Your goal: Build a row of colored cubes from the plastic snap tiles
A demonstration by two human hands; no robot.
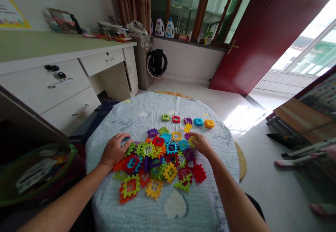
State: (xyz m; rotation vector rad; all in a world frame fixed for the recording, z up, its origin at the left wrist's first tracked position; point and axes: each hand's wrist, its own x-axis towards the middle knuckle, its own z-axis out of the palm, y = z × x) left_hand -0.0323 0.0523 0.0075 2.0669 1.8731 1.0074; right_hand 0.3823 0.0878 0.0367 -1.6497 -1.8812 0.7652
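Note:
Many colourful notched plastic pieces lie heaped on a round table with a pale blue cloth (202, 204). My left hand (115, 149) is at the heap's left edge, its fingers curled round a blue piece (125, 141). At the right edge, my right hand (200, 143) has its fingers closed on a yellow-green piece (192, 141). Between the hands are a blue square piece (171, 148) and a green piece with a white window (147, 150). Behind the heap stands a row of small blocks, among them a green one (165, 117), a red one (176, 119) and an orange one (209, 123).
A bin (70, 155) stands on the floor at the left, below a white desk (63, 55). A washing machine (143, 60) with an open door is at the back. To the right are a red door (244, 39) and a wooden-topped piece of furniture (301, 116).

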